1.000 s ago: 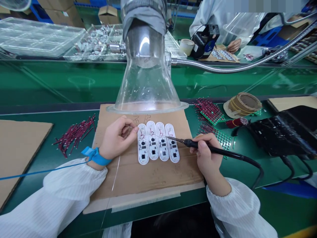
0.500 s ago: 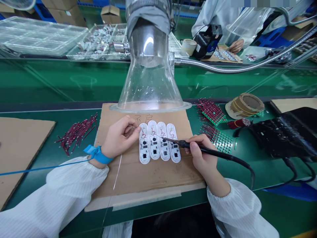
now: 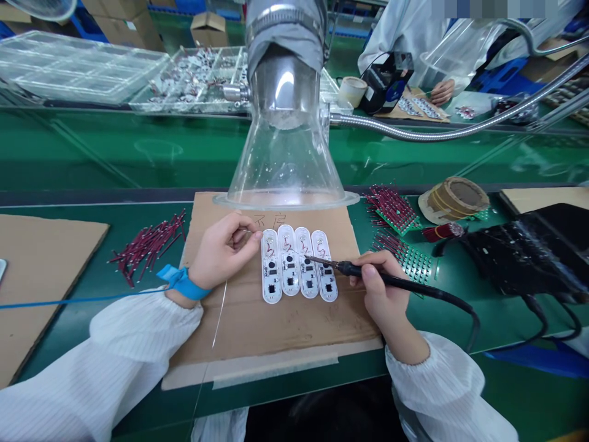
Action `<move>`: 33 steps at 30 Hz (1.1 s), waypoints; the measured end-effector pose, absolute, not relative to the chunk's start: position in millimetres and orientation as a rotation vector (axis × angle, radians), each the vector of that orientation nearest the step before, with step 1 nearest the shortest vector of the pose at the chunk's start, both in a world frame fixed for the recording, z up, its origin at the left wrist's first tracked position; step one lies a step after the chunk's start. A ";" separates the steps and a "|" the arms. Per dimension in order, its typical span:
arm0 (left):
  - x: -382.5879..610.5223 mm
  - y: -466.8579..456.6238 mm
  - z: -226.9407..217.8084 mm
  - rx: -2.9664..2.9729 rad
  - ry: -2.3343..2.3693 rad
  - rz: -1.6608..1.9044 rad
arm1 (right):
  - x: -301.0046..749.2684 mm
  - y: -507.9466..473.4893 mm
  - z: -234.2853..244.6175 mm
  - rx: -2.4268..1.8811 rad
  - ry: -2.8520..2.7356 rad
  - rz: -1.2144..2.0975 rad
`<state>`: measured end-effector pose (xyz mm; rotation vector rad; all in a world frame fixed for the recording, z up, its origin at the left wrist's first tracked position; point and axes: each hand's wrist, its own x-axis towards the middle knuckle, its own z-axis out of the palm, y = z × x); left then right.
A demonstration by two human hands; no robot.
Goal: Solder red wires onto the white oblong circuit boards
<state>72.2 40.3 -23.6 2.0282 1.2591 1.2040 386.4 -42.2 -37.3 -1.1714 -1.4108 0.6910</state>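
Several white oval-ended circuit boards (image 3: 290, 279) lie side by side on a cardboard sheet (image 3: 257, 331), each with short red wires near its top. My left hand (image 3: 226, 248), with a blue wrist strap (image 3: 184, 282), is closed in a pinch on a thin solder wire (image 3: 219, 313) that trails down over the cardboard. Its fingertips are beside the top of the leftmost board. My right hand (image 3: 384, 282) grips a soldering iron (image 3: 363, 271) like a pen. The iron's tip is over the right-hand boards; whether it touches one I cannot tell.
A clear fume hood (image 3: 285, 166) hangs just beyond the boards. Red wires (image 3: 150, 245) lie left; wired green boards (image 3: 396, 209), a tape roll (image 3: 454, 199) and a black box (image 3: 529, 252) are right. Across the partition a co-worker's hand (image 3: 442, 92) rests near boards.
The whole view has shifted slightly. The iron's tip has drawn back a little to the right from the boards' wires. My left hand keeps its pinch on the solder wire.
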 end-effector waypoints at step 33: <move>66.0 47.1 -23.9 2.104 1.264 1.139 | 368.5 -39.0 -46.3 -1.304 -1.530 0.601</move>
